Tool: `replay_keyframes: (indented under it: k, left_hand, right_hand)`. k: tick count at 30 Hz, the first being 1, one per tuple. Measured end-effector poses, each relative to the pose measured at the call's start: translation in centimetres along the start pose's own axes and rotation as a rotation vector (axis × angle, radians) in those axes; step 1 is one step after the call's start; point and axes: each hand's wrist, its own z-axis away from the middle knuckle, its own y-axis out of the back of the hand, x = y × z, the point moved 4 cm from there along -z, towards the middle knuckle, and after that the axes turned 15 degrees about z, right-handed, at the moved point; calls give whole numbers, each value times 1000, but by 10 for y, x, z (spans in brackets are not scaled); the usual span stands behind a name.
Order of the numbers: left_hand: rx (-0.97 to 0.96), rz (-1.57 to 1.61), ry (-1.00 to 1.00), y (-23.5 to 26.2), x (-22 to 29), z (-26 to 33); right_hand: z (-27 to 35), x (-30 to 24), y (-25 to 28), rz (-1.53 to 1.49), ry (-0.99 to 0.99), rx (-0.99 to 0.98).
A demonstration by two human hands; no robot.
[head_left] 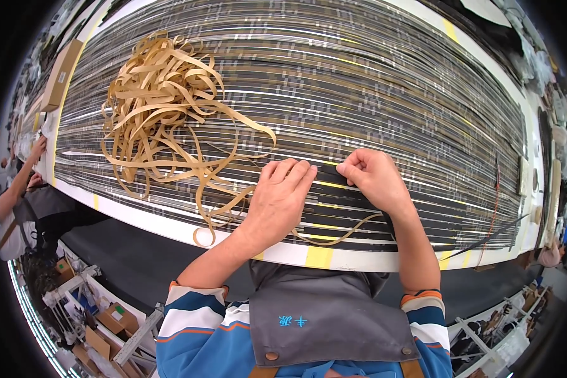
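Long black, grey and brown strips (359, 82) lie side by side across a white table. My left hand (282, 198) rests on them palm down, its fingers nearly straight and side by side. Close to its right, my right hand (378, 179) is pinched at the end of a short black strip (326, 171), and a dark band runs down behind that wrist. A loose pile of tan ribbon (160, 94) sits at the left, with loops trailing to my left hand. Past that hand, a thin olive-tan strip (334, 242) curves toward my right forearm. What lies under my left palm is hidden.
The white table edge (283, 255) with yellow tape patches runs in front of me. At the far left are a cardboard box (62, 74) and another person's hand (39, 146). Racks with cartons (116, 318) stand at lower left. A thin orange cord (498, 173) lies at right.
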Motion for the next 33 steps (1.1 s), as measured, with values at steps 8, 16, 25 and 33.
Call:
replay_keyframes:
  k: [8,16,25,33]
  left_hand:
    - [6,2,-10,1,1,1]
    - [-1,28,10,0,0,-1]
    - [-11,1,12,-2,2,-1]
    - [-103,-83,32,-5,6,0]
  right_hand:
    - [-1,-2,-4,34,-13,19]
    - [-2,1,-4,64,16,63]
    - [-2,1,-4,97,6,63]
    - [2,-3,-2,131,34,69]
